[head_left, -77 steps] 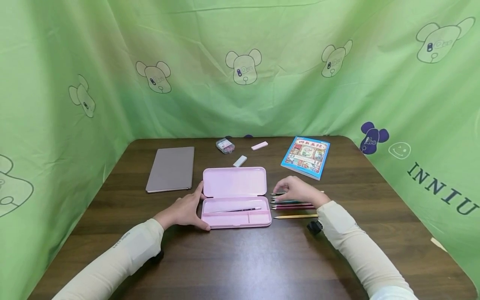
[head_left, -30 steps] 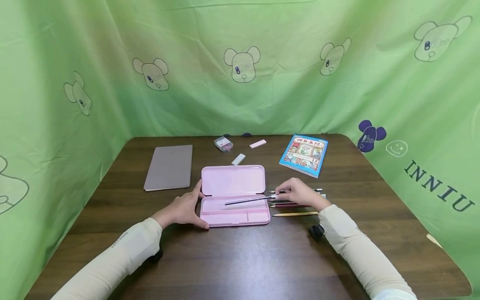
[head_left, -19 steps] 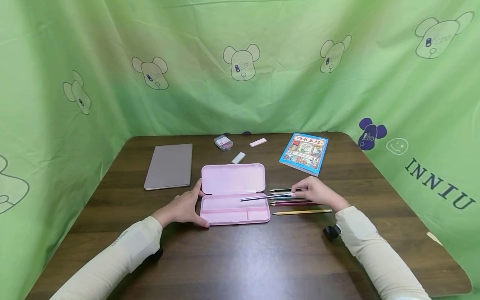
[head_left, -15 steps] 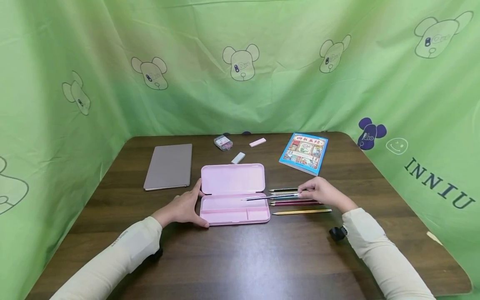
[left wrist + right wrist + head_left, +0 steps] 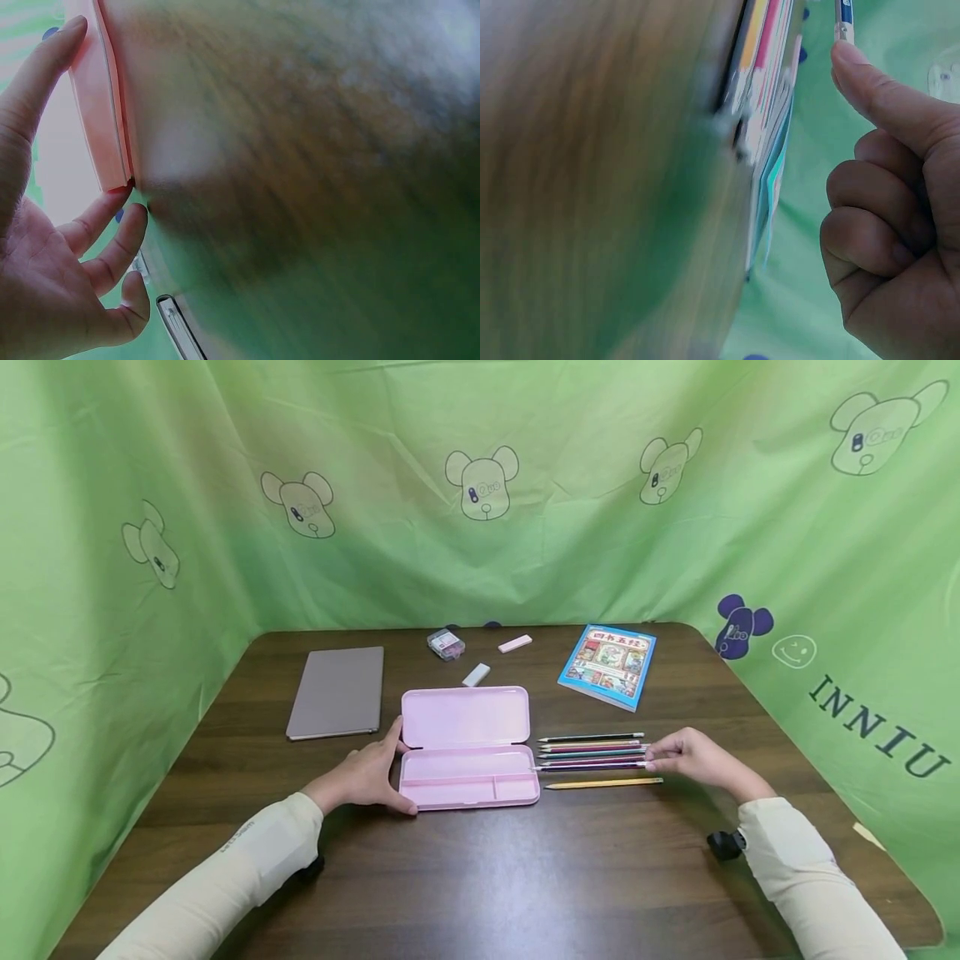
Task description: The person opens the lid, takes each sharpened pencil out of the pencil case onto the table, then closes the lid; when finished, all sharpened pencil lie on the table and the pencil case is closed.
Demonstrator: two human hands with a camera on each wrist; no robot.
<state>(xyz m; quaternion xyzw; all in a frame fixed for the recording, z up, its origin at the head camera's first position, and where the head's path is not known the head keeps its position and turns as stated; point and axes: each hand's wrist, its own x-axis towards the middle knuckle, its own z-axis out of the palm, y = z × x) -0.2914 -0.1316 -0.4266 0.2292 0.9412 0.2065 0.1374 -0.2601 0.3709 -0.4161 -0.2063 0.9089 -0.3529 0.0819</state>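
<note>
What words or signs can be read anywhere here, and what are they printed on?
"INNIU": dark capital letters on the green curtain, right side, beside a smiley face.
Book: yellow characters in a red title band on the blue cover, too small to read for certain.
Left sleeve: a small dark line of print, too small to read.
Small clear box: a pink label, unreadable.
Wrist views: no text visible.
</note>
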